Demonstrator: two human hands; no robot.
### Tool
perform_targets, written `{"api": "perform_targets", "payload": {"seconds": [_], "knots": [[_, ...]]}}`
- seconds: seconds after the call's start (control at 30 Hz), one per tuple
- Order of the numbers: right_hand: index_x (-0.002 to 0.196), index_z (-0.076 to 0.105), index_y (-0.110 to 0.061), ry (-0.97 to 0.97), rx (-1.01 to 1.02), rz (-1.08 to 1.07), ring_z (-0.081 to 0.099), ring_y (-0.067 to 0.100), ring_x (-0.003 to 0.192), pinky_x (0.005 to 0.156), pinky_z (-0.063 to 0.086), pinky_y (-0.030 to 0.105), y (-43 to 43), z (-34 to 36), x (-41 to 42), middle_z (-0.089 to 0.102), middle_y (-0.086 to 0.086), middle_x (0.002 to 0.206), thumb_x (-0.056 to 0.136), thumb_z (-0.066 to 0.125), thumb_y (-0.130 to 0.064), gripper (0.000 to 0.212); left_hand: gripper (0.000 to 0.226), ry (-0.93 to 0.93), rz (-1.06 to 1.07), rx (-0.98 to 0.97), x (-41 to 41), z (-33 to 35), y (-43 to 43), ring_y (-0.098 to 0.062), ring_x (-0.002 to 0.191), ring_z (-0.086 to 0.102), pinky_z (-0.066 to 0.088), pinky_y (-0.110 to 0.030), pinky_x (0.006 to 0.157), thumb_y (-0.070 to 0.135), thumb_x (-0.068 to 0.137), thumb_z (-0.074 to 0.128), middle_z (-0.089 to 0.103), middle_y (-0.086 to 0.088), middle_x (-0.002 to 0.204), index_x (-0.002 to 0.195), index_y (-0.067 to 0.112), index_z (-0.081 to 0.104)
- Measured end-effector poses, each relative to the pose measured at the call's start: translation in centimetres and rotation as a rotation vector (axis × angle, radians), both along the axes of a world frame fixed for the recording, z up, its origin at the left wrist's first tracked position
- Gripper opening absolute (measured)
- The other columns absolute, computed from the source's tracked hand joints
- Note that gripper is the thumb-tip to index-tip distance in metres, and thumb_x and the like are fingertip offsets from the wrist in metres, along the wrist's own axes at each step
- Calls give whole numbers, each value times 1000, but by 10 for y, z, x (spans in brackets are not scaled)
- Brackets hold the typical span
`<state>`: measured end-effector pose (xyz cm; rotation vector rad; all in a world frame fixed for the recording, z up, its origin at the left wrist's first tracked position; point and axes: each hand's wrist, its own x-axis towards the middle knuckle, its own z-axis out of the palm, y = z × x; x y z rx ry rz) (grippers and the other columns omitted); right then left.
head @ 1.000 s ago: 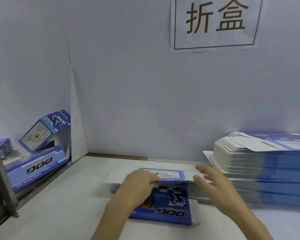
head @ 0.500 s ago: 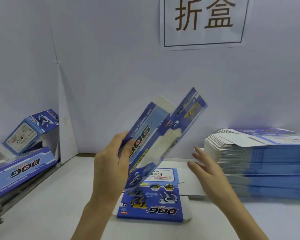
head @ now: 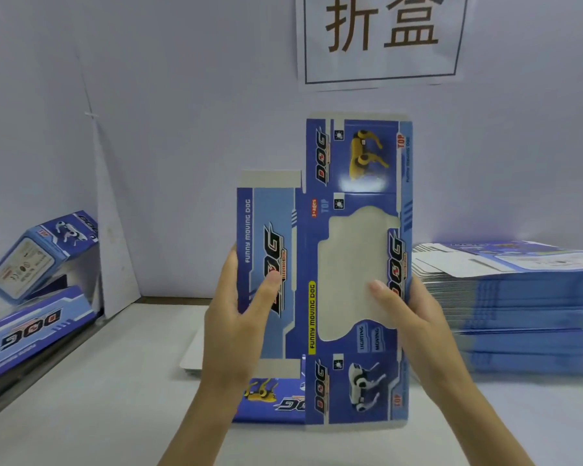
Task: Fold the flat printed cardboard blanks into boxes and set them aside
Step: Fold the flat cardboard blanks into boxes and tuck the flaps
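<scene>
I hold a flat blue printed blank (head: 337,210) upright in front of me, its printed side and window cut-out facing me. My left hand (head: 239,314) grips its left edge, thumb across the "DOG" panel. My right hand (head: 408,314) grips the right edge, thumb on the window. Another flat blank (head: 270,401) lies on the white table (head: 98,398) below, mostly hidden by the held one. A tall stack of flat blanks (head: 519,307) sits at the right.
Folded blue boxes (head: 44,253) lie piled at the far left beyond a metal rail (head: 31,375). A white wall with a paper sign (head: 381,38) closes the back. A white partition panel (head: 115,237) leans at the left corner.
The left hand lifted a blank off the table and raised it. It has turned flat toward me, and the right hand has now taken its right edge.
</scene>
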<state>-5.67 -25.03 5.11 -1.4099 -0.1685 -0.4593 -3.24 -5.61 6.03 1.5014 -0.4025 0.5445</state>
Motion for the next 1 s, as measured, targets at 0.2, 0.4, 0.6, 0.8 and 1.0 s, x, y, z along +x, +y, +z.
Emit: {"api": "perform_targets", "payload": {"seconds": [0.2, 0.4, 0.6, 0.8, 1.0], "knots": [[112, 57, -31, -7, -29, 5, 74, 17, 87, 60, 58, 25, 3, -2, -2, 75, -6, 101, 75, 64, -46, 40, 85, 73, -127, 2, -3, -6, -9, 3, 107, 60, 53, -11, 68, 58, 69, 65, 62, 20, 116, 144, 32, 34], [122, 50, -40, -28, -139, 109, 73, 16, 92, 69, 61, 32, 24, -2, -8, 72, -8, 108, 78, 64, -50, 47, 99, 350, -504, -32, -3, -18, -15, -21, 96, 71, 58, -27, 67, 62, 48, 81, 71, 7, 109, 134, 38, 37], [103, 55, -40, 12, -215, -110, 68, -1, 85, 65, 55, 16, 4, 2, -4, 71, -22, 93, 94, 59, -33, 12, 75, 253, -195, -7, 14, -15, 0, -17, 111, 63, 60, -27, 72, 41, 74, 69, 60, 6, 125, 140, 30, 35], [127, 42, -47, 45, -153, -191, 68, 9, 95, 77, 59, 34, -2, -4, 1, 66, -22, 105, 93, 60, -31, 41, 83, 171, -128, 121, 10, -14, -4, -9, 116, 57, 57, -27, 85, 43, 75, 59, 53, 14, 132, 149, 35, 23], [123, 34, -57, 54, -213, -245, 64, -12, 82, 53, 52, 14, -1, -10, 4, 65, -32, 92, 93, 60, -35, 45, 98, 205, -96, 164, 10, -20, -11, -5, 119, 53, 53, -11, 75, 55, 67, 60, 47, 16, 137, 151, 39, 11]]}}
